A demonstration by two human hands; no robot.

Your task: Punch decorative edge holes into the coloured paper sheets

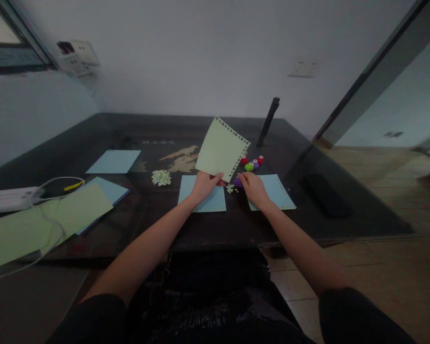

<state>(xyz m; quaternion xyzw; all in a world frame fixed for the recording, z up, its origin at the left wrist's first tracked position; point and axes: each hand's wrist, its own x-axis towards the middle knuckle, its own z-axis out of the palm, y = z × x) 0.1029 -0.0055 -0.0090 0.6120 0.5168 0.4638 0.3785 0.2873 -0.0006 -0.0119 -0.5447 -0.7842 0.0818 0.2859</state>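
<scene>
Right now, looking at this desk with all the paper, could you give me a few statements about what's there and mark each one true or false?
1. The left hand holds up a pale green sheet with holes punched along its edges. True.
2. The right hand is lifted high above the table. False: it is down at the tabletop, on a small purple punch.
3. Small coloured punches sit just behind the hands. True.
4. The little pile of paper bits lies to the right of both hands. False: it lies to their left.
5. Every sheet on the table is green. False: a blue sheet lies there as well.
</scene>
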